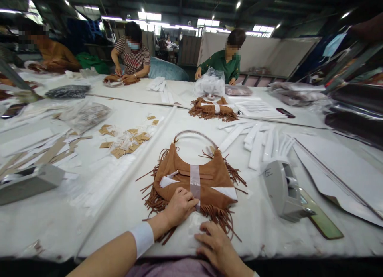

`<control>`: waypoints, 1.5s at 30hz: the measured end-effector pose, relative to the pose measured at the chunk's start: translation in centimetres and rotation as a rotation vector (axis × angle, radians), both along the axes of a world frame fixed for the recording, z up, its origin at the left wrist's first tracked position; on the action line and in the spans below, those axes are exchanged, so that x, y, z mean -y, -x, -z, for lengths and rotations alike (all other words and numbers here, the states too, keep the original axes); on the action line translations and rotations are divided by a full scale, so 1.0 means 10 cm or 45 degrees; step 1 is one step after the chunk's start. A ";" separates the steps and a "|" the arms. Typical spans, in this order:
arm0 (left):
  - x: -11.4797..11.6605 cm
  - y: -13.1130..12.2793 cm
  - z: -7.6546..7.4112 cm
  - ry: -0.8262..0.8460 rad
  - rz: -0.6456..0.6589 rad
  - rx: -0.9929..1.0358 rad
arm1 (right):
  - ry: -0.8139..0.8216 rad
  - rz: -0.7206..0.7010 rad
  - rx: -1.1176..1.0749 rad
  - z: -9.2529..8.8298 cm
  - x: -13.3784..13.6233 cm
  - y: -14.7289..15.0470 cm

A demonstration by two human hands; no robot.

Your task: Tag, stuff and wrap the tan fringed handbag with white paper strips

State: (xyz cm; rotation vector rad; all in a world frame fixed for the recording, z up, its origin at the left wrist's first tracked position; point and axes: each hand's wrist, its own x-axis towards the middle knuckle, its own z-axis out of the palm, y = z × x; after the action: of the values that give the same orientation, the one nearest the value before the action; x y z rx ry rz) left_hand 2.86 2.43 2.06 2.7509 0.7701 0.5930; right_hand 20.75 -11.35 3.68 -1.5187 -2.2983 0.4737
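Note:
A brown fringed handbag (179,169) lies on the white table in front of me, its handle arched toward the far side. A pale strip (195,177) runs down over its middle, and white pieces show at both sides. My left hand (180,205) is on the bag's near edge beside the strip, with its fingers bent and close together. Just below the bag, my right hand (218,243) rests low over the table with fingers apart, near a whitish, partly see-through piece (196,225). I see nothing held in my right hand.
A grey tape dispenser (278,189) and a phone-like green slab (323,219) stand right; another dispenser (36,181) is left. Brown tags (128,141) and white strips (259,145) lie about. Across the table, several people work near another fringed bag (206,109).

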 end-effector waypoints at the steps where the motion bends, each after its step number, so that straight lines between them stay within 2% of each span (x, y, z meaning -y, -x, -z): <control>1: 0.00 0.00 0.00 -0.004 0.003 -0.006 | 0.000 0.032 -0.038 0.04 -0.01 0.02; 7: 0.02 0.00 -0.04 0.018 -0.020 -0.039 | -0.117 0.099 -0.232 0.11 -0.08 0.12; 11: 0.04 0.00 -0.01 -0.012 -0.040 -0.032 | -0.214 0.174 -0.311 0.20 -0.07 0.18; 16: 0.03 0.01 0.04 -0.067 -0.024 -0.064 | -0.374 -0.063 -0.172 0.29 -0.09 0.18; 23: 0.05 0.01 -0.02 -0.086 -0.039 -0.108 | -0.447 0.013 -0.157 0.13 -0.11 0.26; 27: 0.04 0.00 -0.01 -0.089 -0.039 -0.122 | -0.475 -0.001 -0.164 0.07 -0.05 0.30; 37: 0.05 -0.01 0.03 -0.109 -0.044 -0.096 | -0.546 -0.004 -0.186 0.06 0.04 0.32; 41: 0.06 -0.01 0.05 -0.085 -0.043 -0.079 | -0.573 -0.059 -0.167 -0.01 0.03 0.33; 45: 0.07 -0.01 0.01 -0.074 -0.041 -0.099 | -0.596 -0.062 -0.144 -0.13 -0.06 0.34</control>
State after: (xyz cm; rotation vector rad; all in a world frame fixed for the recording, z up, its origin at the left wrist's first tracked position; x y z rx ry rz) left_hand 2.92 1.71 1.94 2.8346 0.8281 0.5252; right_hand 17.33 -10.73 4.93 -1.1777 -2.1635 0.0214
